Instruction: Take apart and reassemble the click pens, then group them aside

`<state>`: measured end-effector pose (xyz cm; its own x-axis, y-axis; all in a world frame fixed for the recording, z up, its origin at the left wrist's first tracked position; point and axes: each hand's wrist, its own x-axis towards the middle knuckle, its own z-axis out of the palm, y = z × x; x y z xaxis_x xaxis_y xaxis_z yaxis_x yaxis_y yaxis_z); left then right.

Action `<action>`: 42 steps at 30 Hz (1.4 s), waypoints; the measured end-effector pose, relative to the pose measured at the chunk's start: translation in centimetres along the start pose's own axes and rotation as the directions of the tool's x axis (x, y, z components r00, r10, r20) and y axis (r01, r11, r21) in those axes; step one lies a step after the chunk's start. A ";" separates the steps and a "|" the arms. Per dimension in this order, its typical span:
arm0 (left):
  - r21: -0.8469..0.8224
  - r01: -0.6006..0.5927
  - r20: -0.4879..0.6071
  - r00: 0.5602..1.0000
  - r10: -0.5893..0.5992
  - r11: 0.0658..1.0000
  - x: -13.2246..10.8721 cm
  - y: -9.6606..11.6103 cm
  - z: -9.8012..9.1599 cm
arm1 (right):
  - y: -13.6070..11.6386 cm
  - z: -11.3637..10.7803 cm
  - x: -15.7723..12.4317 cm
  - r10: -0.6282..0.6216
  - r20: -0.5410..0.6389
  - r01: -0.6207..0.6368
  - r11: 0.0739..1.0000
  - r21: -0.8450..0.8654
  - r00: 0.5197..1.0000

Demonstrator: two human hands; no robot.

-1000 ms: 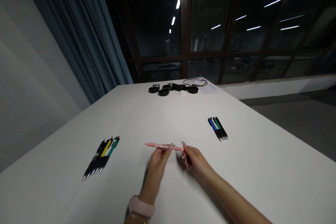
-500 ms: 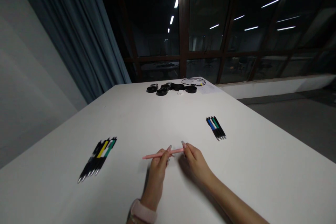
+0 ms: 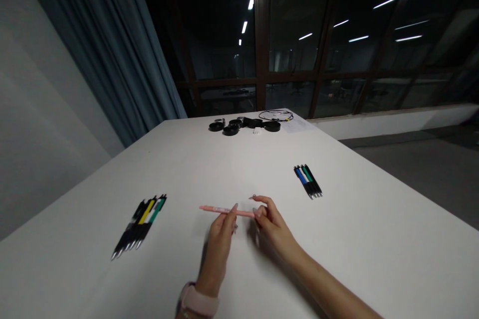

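Note:
A slim pink pen (image 3: 215, 209) is held level above the white table, near the front middle. My left hand (image 3: 220, 241) pinches it around the middle between thumb and fingers. At the pen's right end, the thumb of my right hand (image 3: 275, 229) presses against it, while the index finger is lifted away and curved. The fingers beneath that end are partly hidden. To the left lies a row of several pens (image 3: 139, 227), mostly black with yellow, white and green parts. A second row of pens (image 3: 308, 182), with blue, white and green parts, lies to the right.
Toward the far end of the table (image 3: 179, 159) are several round black rolls (image 3: 231, 130), a small white item (image 3: 257, 131), a coiled black cable (image 3: 277, 115) and a paper sheet (image 3: 299, 125). A blue curtain (image 3: 112, 50) hangs at the left, before dark windows.
The pen's left end has risen and shifted slightly left, so its tilt has reversed. My right hand moved a little left, and its index finger lifted off the pen.

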<state>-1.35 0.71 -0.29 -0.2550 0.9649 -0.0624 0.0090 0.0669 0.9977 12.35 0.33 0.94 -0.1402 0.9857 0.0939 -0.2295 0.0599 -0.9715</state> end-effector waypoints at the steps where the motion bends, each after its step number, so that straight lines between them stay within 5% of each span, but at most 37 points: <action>1: -0.025 0.009 -0.013 1.000 -0.009 1.000 -0.1 0.1 0.0 | 0.0 0.1 0.0 0.013 0.016 -0.013 1.000 0.005 1.000; 11: 0.029 -0.039 -0.066 0.997 0.041 0.999 -0.3 0.3 0.0 | 0.3 0.1 0.0 -0.017 -0.026 0.020 0.992 0.125 1.000; 17: 0.089 -0.181 0.136 0.976 0.168 0.979 -0.8 0.1 0.4 | 1.1 0.2 0.1 0.027 -0.031 -0.022 0.991 0.131 0.999; 25: 0.048 -0.099 0.099 0.991 0.094 0.994 -0.4 -0.5 0.5 | 1.5 0.2 0.4 0.081 -0.069 -0.073 0.991 0.115 0.994; 29: 0.019 -0.098 0.093 0.991 0.096 0.995 -0.2 -0.7 0.5 | 1.6 0.2 0.4 0.171 0.008 -0.171 0.974 0.148 0.985; 42: 0.040 -0.108 0.113 0.988 0.103 0.993 -0.5 -0.7 0.7 | 1.9 0.2 0.6 0.184 0.002 -0.181 0.966 0.185 0.983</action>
<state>-0.59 0.35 -1.00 -0.1422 0.9891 0.0378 0.0750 -0.0273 0.9968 11.68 1.04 -0.79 -0.1818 0.9796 -0.0861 -0.3745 -0.1499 -0.9150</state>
